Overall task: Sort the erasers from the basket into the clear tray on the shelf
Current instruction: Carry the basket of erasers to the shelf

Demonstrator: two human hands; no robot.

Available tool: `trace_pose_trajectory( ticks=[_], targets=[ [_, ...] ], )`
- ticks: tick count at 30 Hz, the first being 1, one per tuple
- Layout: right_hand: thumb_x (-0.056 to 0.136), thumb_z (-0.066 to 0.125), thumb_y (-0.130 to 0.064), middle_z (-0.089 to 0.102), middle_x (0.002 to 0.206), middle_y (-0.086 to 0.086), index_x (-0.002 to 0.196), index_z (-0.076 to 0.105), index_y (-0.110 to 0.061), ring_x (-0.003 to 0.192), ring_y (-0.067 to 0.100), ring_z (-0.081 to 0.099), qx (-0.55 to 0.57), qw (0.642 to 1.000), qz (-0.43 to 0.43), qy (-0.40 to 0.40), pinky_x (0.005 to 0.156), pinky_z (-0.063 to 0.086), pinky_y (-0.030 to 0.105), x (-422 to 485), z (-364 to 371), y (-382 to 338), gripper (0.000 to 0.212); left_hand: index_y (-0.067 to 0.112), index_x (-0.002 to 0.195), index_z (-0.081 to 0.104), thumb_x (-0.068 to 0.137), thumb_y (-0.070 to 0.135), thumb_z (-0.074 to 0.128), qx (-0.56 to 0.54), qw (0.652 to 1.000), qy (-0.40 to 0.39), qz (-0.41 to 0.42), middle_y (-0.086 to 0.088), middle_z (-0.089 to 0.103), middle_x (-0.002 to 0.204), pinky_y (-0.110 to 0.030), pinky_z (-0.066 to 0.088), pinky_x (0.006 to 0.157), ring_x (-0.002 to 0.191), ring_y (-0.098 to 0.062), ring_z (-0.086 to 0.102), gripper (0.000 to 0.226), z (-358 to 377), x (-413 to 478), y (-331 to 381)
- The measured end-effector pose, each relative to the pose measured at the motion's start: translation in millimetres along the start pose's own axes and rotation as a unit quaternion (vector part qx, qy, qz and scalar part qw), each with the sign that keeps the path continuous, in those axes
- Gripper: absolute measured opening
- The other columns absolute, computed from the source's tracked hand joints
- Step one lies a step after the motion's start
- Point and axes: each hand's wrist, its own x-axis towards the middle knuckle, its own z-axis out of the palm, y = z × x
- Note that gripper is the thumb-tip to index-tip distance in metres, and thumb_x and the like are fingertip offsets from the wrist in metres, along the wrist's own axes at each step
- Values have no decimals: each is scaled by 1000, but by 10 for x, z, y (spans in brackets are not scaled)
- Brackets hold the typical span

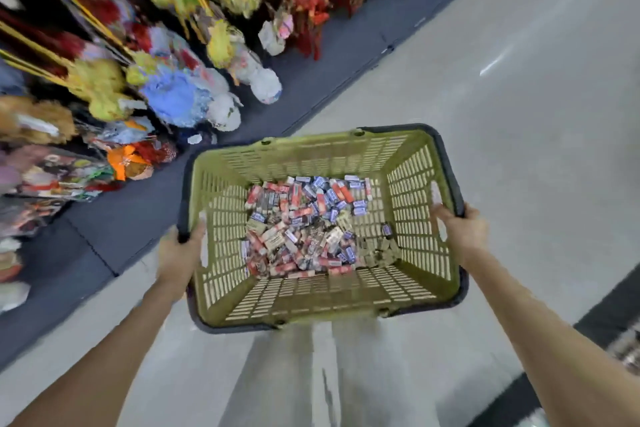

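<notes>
a shop: aisle floor (485,97), hanging plush toys (180,94).

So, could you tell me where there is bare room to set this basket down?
The grey floor right of the basket is bare, bordered by the dark shelf base on its left. Plush toys crowd that side. Inside the basket, erasers fill the middle; only its near strip is bare.

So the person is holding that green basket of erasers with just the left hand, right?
Not quite: both hands hold it. The head view shows the left hand gripping the basket at its left rim and the right hand at its right rim. The erasers are inside, as you say.
</notes>
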Motion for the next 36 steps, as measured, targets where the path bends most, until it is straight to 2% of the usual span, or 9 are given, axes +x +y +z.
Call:
trace_pose_trajectory(
  ticks=[3,8,14,17,20,25,29,31,36],
  targets=[
    [80,65,-31,64,65,-8,84,62,-21,51,9,59,58,997,32,46,44,42,23,-174,-612,-29,11,7,91,60,96,37,53,68,994,-21,84,-10,58,73,-37,35,60,79,-34,58,32,28,-129,862],
    [80,68,-30,67,78,7,95,64,-11,68,26,64,153,978,93,110,52,49,28,-145,-1370,-87,24,-1,86,57,96,45,48,150,965,-66,205,-30,61,85,-49,47,74,85,-44,59,48,501,-131,2364],
    [83,65,-30,66,81,4,104,64,-12,68,23,63,253,945,135,159,48,45,25,399,-2123,-443,28,13,88,58,95,43,50,174,931,-111,302,-6,58,73,-34,34,62,79,-31,57,32,1328,-203,4142],
    [82,66,-30,66,83,7,102,65,-8,75,27,63,260,938,142,183,62,48,31,793,-2525,-747,30,12,77,56,95,41,52,186,913,-111,347,-12,58,69,-38,37,63,81,-38,59,34,1725,-236,5014],
    [82,66,-28,67,86,6,101,65,-13,80,28,64,267,932,134,205,72,52,37,1225,-2912,-1118,24,6,92,63,94,45,52,202,902,-100,368,-27,64,88,-43,44,74,90,-44,60,41,2135,-255,5799],
    [82,66,-28,66,83,11,99,66,-8,77,31,62,270,921,147,240,71,51,39,2171,-3526,-1732,26,7,77,55,95,46,49,190,897,-138,374,-11,54,65,-39,38,57,70,-36,57,43,2922,-184,6997],
    [81,66,-29,68,90,20,88,64,-6,82,37,64,282,907,163,266,78,54,48,2938,-3923,-2227,24,11,79,56,95,41,52,172,896,-174,371,-8,53,63,-37,37,59,61,-32,52,34,3639,-99,7992],
    [81,67,-27,68,91,22,90,64,-2,83,39,65,286,898,175,284,78,54,51,3230,-4121,-2464,27,6,91,62,96,38,52,186,886,-190,380,-16,60,76,-42,44,70,75,-34,58,34,3952,-74,8491],
    [83,65,-22,64,74,0,97,65,-8,67,18,60,320,876,192,306,67,48,33,3949,-4660,-2894,20,7,103,60,96,47,46,230,851,-225,416,-23,66,100,-49,52,80,92,-40,63,43,4837,-162,9791]
  ],
)
